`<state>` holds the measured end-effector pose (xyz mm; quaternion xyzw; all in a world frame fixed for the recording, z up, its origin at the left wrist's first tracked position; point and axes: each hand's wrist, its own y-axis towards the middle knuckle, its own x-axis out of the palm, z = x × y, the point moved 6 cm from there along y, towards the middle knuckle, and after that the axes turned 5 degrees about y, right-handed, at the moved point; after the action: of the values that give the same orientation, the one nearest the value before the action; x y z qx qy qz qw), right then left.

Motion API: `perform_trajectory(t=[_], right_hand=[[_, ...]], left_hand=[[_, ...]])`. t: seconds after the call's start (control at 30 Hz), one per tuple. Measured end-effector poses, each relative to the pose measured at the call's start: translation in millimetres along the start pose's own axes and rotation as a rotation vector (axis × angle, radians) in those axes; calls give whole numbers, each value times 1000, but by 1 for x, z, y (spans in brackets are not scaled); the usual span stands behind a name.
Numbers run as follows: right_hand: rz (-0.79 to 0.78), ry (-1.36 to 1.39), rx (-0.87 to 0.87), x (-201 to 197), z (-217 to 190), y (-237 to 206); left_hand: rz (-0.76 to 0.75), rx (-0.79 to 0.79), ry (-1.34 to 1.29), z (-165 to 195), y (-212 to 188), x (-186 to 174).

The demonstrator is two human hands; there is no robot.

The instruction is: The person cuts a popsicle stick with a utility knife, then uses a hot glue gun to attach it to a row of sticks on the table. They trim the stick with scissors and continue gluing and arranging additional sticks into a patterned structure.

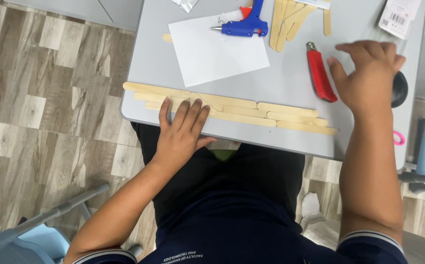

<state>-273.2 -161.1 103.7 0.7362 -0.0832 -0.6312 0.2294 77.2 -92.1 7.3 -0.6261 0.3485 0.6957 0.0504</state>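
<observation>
Wooden flat craft sticks lie joined under the flat, spread left hand; open right hand, nearing the red utility knife, could nudge them apart.

Grey tabletop, row of joined wooden sticks near its front edge, white paper, blue glue gun, red utility knife, loose wooden sticks

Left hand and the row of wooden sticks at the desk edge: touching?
Touching. The head view shows the left hand lying flat with its fingers spread across the sticks, covering part of them.
</observation>
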Motion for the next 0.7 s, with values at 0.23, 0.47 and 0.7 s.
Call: perform_trajectory(t=[0.23,0.47,0.7], right_hand=[[45,-277,-359,26,-47,100],[54,-432,-522,44,-71,114],[95,-283,-573,53,-57,101]], left_hand=[[-9,24,3,4,9,-17],[127,-107,-391,-35,7,-50],[466,-478,-842,-57,-41,-72]])
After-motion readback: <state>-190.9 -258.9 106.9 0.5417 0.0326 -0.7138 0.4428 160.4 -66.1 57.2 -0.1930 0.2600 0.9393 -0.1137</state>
